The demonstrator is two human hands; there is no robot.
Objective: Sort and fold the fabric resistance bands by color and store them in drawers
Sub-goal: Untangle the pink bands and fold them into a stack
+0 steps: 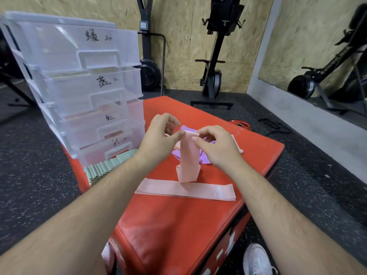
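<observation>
Both hands pinch the top edge of a pale pink fabric resistance band, the left hand and the right hand each curled on it so it hangs down over the red padded box. Its lower end touches a flat stack of pink bands lying across the box. Purple bands lie behind it, folded mint green bands sit beside the clear plastic drawer unit.
</observation>
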